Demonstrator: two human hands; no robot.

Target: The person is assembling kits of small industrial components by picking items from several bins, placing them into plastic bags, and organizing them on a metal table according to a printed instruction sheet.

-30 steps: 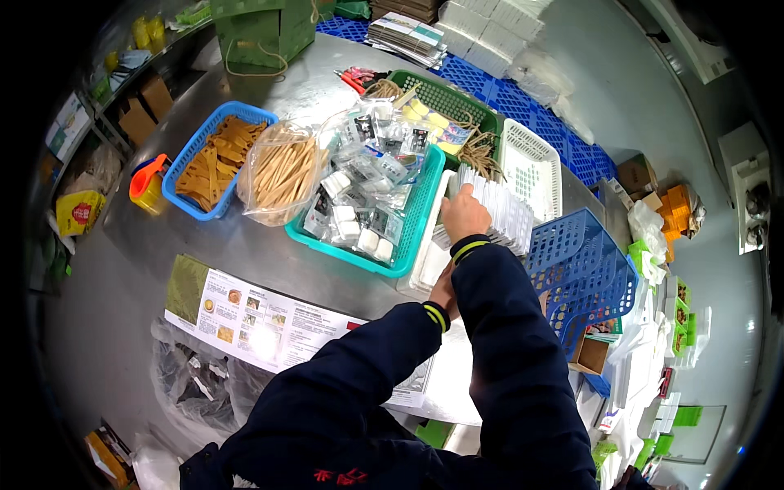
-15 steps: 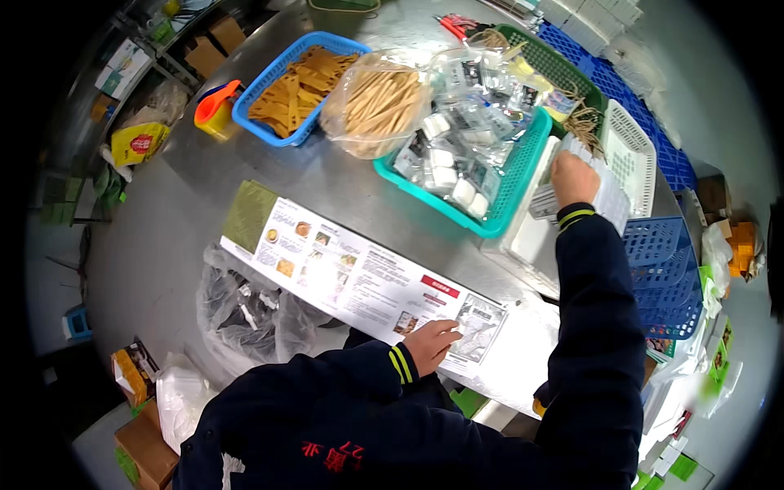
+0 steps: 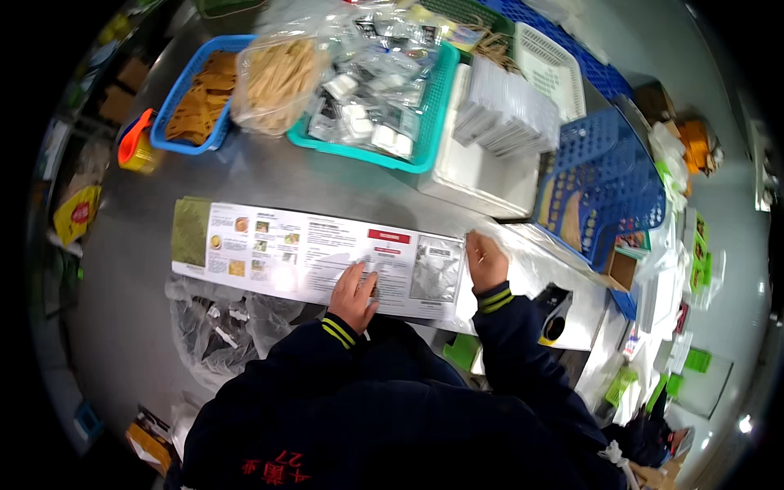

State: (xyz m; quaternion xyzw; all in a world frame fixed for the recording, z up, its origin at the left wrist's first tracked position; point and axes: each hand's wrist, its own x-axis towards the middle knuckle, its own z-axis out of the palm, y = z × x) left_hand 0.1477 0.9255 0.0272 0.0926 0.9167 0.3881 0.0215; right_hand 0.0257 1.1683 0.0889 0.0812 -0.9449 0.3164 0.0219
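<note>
A long printed leaflet [image 3: 327, 253], with a green panel at its left end, lies unfolded across the steel table. A flat silvery-grey rectangular packet [image 3: 436, 270] rests on its right end. My left hand [image 3: 353, 297] lies on the leaflet's lower middle, fingers stretched out. Just beside the packet's right edge is my right hand [image 3: 487, 260], its fingers curled in; anything inside them is hidden. Beyond it, a white foam box [image 3: 496, 180] holds a stack of flat pale packets [image 3: 508, 110].
Along the far side stand a blue basket of brown pieces [image 3: 200, 102], a bag of pale sticks [image 3: 278, 82] and a teal basket [image 3: 359, 153] of small clear packs. Blue perforated baskets [image 3: 604, 175] stand right. A clear plastic bag [image 3: 224, 327] sits at the near left.
My right hand has come back from the packet stack in the foam box to the leaflet's right end. The view has turned and shifted. My left hand stays on the leaflet.
</note>
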